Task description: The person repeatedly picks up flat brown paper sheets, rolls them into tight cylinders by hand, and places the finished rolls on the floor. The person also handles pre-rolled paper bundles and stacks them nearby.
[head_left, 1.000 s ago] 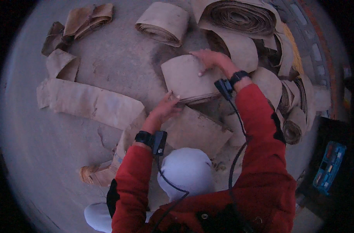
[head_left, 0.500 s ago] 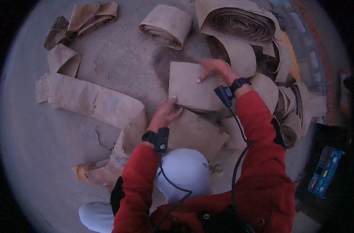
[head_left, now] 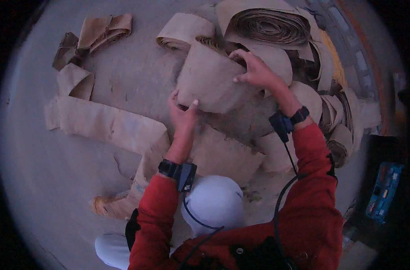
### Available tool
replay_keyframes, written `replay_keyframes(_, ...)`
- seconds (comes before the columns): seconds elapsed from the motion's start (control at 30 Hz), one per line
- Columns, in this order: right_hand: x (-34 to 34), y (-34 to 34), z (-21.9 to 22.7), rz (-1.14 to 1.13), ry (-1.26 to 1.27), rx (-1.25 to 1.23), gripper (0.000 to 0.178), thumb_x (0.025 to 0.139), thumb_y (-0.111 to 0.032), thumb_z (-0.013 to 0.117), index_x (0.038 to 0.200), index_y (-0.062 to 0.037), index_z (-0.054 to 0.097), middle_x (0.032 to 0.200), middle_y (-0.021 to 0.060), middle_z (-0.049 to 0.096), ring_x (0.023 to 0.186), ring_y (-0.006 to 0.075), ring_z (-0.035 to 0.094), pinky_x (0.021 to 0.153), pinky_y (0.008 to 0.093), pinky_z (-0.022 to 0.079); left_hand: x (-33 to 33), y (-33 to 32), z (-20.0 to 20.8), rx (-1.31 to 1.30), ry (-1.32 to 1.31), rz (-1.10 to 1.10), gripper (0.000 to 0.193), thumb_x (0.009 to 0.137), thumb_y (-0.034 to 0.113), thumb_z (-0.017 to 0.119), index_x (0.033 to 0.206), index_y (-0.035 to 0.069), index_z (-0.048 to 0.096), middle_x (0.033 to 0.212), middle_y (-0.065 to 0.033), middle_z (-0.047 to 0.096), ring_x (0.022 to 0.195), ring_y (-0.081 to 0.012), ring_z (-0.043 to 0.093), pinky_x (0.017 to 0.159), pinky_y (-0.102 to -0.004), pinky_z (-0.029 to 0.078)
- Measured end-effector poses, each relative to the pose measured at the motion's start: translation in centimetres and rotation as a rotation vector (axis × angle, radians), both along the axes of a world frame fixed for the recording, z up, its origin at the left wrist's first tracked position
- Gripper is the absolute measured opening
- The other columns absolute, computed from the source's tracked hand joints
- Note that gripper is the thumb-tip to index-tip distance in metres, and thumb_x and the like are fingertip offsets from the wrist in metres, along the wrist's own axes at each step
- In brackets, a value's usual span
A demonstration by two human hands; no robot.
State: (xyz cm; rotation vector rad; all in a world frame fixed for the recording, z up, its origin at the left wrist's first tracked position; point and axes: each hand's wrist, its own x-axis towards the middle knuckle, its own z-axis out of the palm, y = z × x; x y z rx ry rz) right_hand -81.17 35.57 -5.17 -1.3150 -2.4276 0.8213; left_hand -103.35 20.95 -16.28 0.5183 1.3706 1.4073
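Between my hands is a tan roll of wide, stiff cloth-like strip (head_left: 211, 81), tilted so that its layered edge shows at the top. My left hand (head_left: 184, 113) is closed on its lower left corner, with the thumb on the near face. My right hand (head_left: 255, 71) curves round its upper right edge, thumb on the face and fingers at the far side. Just behind it sits another tan roll (head_left: 180, 29), partly covered by the held one. Nearer to me, a flat tan piece (head_left: 227, 155) lies on the ground beside my knee.
A large layered roll (head_left: 270, 24) stands at the far right, with several smaller rolls (head_left: 340, 144) down the right side. On the left, a long unrolled strip (head_left: 110, 121) bends toward me. Folded bundles (head_left: 105, 33) lie far left. A blue tray (head_left: 384, 191) is at right.
Both hands have raised and tipped the roll, shifting it away from me and slightly left. Its coiled edge now shows at the top. The right hand has moved to its upper right edge.
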Motion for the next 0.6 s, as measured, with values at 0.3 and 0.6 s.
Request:
replay_keyframes(0.3,8.9,-6.9,-26.6,-0.19,0.374,0.147,0.053,0.081,-0.005,0.064,0.132,-0.0054,0.049,0.131,0.0125,0.054,0.117,0.03,0.054,0.099,0.042,0.043,0.8,-2.3,-10.4,0.095,0.397,-0.46,0.036,0.083,0.004,0.07,0.112,0.006,0.048,0.108,-0.006,0.056,0.103,-0.0155,0.053,0.089,-0.0324,0.045)
replay_keyframes(0.6,11.5,-8.1,-18.9,-0.764,0.616,-0.691,0.065,0.088,-0.024,0.067,0.143,-0.0038,0.039,0.138,0.0169,0.049,0.126,0.0288,0.047,0.101,0.0411,0.042,0.4,0.4,-10.4,-0.239,0.331,-0.687,0.037,0.09,0.027,0.068,0.114,0.003,0.054,0.113,-0.0074,0.058,0.106,-0.0182,0.055,0.092,-0.0338,0.045)
